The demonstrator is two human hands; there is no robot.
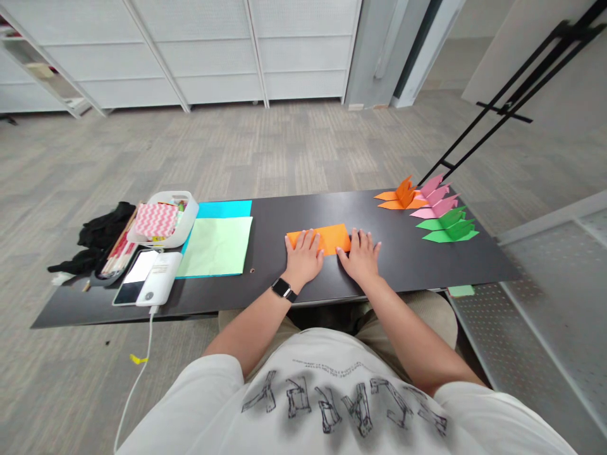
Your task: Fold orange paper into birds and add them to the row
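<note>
On the black table lies a folded orange paper (334, 239), a flat rectangle with its long side running left to right. My left hand (304, 258) rests flat on its left part, fingers stretched out. At the paper's right end is my right hand (363, 254), fingers spread, its thumb touching the lower right edge. Both palms face down and neither grips anything. My fingers cover parts of the paper, so its left edge is partly hidden.
Left of my hands lie light green paper sheets (218, 246) over blue ones (225, 208). Beyond are a white basket (190, 221), a phone (135, 278), a white power bank (160, 278) with a cable, and black cloth (107, 224). Folded orange (403, 194), pink (436, 205) and green (450, 226) figures stand right.
</note>
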